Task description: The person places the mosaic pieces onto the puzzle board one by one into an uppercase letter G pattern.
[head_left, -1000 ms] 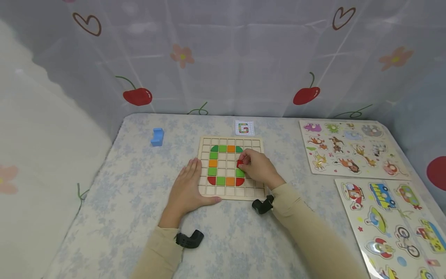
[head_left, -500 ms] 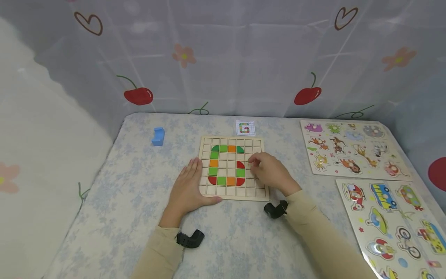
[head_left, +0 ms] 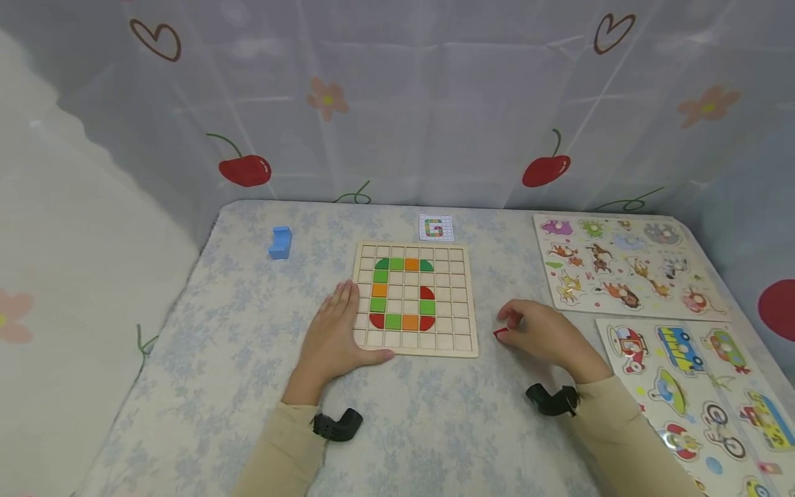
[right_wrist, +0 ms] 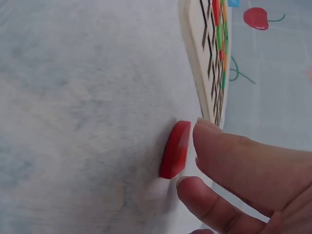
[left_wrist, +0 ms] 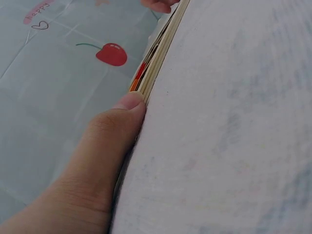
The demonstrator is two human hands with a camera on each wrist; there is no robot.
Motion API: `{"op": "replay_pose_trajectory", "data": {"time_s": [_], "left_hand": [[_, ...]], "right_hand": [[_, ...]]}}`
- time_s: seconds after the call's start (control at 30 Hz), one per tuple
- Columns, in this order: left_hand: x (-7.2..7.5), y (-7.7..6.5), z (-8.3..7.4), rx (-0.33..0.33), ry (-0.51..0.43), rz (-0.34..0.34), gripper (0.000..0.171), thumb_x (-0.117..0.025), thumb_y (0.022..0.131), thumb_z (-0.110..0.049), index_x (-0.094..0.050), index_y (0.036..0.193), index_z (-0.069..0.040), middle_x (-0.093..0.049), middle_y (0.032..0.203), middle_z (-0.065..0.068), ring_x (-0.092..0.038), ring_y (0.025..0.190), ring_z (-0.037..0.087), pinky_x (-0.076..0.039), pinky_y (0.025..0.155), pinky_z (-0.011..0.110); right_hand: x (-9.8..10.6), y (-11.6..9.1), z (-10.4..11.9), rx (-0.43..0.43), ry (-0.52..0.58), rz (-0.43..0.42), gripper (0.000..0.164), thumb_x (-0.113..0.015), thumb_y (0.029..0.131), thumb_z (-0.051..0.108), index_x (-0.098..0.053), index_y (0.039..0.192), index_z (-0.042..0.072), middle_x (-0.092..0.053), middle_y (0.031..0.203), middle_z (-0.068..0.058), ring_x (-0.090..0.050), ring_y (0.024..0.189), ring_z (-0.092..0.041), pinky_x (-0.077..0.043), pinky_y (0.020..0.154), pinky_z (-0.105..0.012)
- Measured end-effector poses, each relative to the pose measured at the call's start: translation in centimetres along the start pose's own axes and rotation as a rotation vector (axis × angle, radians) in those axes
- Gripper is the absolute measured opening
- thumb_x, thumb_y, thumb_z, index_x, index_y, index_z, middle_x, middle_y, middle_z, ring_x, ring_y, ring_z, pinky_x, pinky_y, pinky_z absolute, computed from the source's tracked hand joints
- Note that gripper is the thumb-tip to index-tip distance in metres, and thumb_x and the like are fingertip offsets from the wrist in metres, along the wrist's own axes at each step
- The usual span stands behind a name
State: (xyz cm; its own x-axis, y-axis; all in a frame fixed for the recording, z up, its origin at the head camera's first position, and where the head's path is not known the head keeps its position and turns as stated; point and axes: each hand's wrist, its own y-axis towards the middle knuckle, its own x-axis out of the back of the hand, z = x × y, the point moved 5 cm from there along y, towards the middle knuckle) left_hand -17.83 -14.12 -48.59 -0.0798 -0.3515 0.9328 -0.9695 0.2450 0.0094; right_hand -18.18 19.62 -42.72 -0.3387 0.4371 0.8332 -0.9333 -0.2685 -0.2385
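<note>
In the head view a wooden grid board lies mid-table, with green, orange and red pieces set in a ring that has a gap at the upper right. My left hand rests against the board's left side, fingers straight, thumb along the front edge; the left wrist view shows the thumb touching that edge. Right of the board, my right hand is low over the table beside a small red piece. Thumb and forefinger are parted, and in the right wrist view a narrow gap separates them from the piece.
A small card with a coloured G pattern lies behind the board. A blue block sits at the back left. Two picture puzzles, one with animals and one with vehicles, cover the right side.
My right hand has left a red piece in the board's right column and moved right and nearer to the loose red piece, now visible. My left hand stays put.
</note>
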Motion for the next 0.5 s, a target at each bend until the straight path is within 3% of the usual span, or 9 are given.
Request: {"op": "replay_pose_trajectory", "data": {"time_s": [0.5], "left_hand": [[0.12,-0.05,-0.07,-0.007,-0.01,-0.014,0.138,-0.058,0.063,-0.092,-0.011,0.159,-0.006,-0.01,0.168,0.009,-0.008,0.157,0.024,-0.016,0.127,0.047]], "right_hand": [[-0.52,-0.43,-0.85,0.017,-0.013,0.02,0.019,-0.077,0.085,0.016,-0.069,0.103,0.014,-0.061,0.092,0.0,-0.051,0.078,-0.016,-0.043,0.068,-0.03]]}}
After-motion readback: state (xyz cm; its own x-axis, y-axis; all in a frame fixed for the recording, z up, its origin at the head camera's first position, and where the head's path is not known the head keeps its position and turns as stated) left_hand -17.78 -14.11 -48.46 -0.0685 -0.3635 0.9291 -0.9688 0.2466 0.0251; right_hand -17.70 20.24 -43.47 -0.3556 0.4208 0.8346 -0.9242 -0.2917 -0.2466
